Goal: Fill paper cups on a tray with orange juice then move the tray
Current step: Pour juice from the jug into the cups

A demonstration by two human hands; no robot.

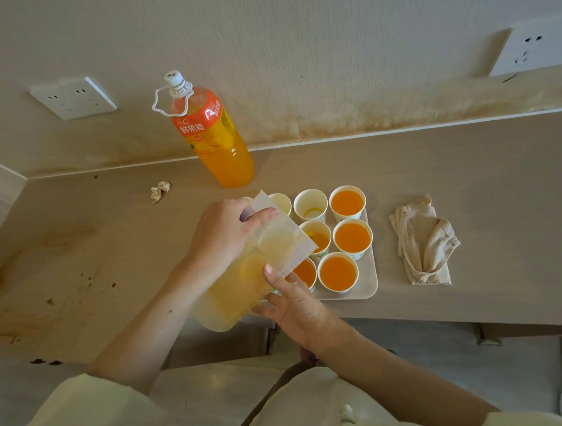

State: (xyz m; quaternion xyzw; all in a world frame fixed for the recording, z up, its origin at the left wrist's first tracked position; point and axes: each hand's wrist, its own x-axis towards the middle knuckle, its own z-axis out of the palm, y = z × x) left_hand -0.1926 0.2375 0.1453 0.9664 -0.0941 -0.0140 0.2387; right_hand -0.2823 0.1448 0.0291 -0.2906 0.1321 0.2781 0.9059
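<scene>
Left fingers: curled round the upper part of the pitcher (252, 277), with the thumb (263, 215) lying across its wall just below the rim.
Left hand (225, 235): grips the pitcher from the far side and holds it tilted.
Right fingers: the thumb (270, 272) presses on the pitcher's side near its mouth, and the other fingers reach beneath its body, partly hidden.
Right hand (293, 307): holds the pitcher from below, between thumb and fingers.
Pitcher: translucent, with pale orange juice pooled in its lower body. It is held between both hands, and its mouth leans over the cups.
Cup under the mouth (317, 240): in the middle of the tray and part full, its near edge covered by the pitcher's rim.
Full cups: three down the right side (347, 202) (352, 237) (338, 273), and one in front (305, 272), half hidden behind the pitcher and thumb.
Back cups: one (310, 206) holds only a trace of juice. Another (280, 202) sits behind the pitcher, and its contents cannot be seen.
Tray (369, 279): pale, on the table (475, 176) near its front edge, just right of the hands.
Bottle (212, 134): orange juice, capped, standing against the wall behind the tray.
Cloth (424, 242): crumpled, right of the tray and apart from it.
Paper scrap (159, 191): left of the bottle's base.
</scene>
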